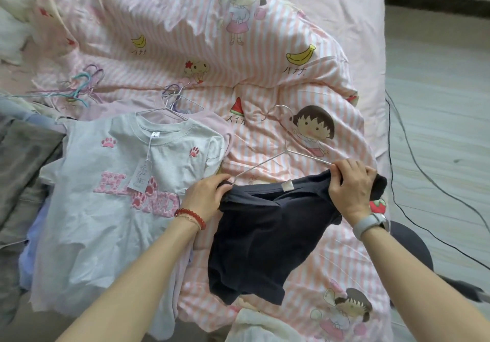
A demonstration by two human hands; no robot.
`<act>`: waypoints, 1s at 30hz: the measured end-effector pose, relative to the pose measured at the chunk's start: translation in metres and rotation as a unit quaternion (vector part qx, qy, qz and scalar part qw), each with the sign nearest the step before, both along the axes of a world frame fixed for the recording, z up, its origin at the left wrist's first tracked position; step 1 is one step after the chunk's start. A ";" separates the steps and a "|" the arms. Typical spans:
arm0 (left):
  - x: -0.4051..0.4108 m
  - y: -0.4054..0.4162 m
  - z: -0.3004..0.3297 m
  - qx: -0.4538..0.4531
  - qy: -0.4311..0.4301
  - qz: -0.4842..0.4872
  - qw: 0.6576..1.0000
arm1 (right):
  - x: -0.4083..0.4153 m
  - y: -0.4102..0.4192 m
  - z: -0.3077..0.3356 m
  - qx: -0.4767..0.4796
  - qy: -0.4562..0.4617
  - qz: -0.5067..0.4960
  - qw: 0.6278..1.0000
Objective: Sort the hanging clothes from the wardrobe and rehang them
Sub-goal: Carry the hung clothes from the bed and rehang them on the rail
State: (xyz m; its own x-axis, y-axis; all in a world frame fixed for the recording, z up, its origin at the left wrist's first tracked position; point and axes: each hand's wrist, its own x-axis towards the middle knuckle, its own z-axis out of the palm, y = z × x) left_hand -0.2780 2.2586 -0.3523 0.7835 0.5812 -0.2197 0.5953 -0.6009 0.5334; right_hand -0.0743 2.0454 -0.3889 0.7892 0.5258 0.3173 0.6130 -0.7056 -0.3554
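A dark navy T-shirt (265, 238) lies on the pink striped bed cover (265, 57), its collar toward the far side. A thin white wire hanger (285, 153) rests at the collar, hook pointing away. My left hand (205, 198) grips the shirt's left shoulder by the hanger's left arm. My right hand (351, 186) pinches the right shoulder fabric together with the hanger's right arm. To the left lies a grey T-shirt (106, 203) with pink paw prints, on its own white hanger (169, 109), a price tag at its neck.
More clothes are piled at the left edge (23, 171). Loose coloured hangers (82, 84) lie at the upper left of the bed. A pale garment (262, 325) sits at the bottom. A black cable (413, 161) runs over the floor on the right, beside a dark chair base (413, 246).
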 end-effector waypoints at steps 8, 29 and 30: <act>-0.120 0.018 0.063 0.064 -0.073 0.193 0.976 | -0.063 0.109 0.044 0.068 -0.011 0.162 0.984; -0.567 -0.199 0.177 0.383 -0.049 0.683 0.620 | -0.585 0.185 0.210 0.195 0.028 0.717 0.669; -0.584 -0.216 0.182 0.395 -0.055 0.707 0.584 | -0.610 0.176 0.217 0.181 0.036 0.744 0.642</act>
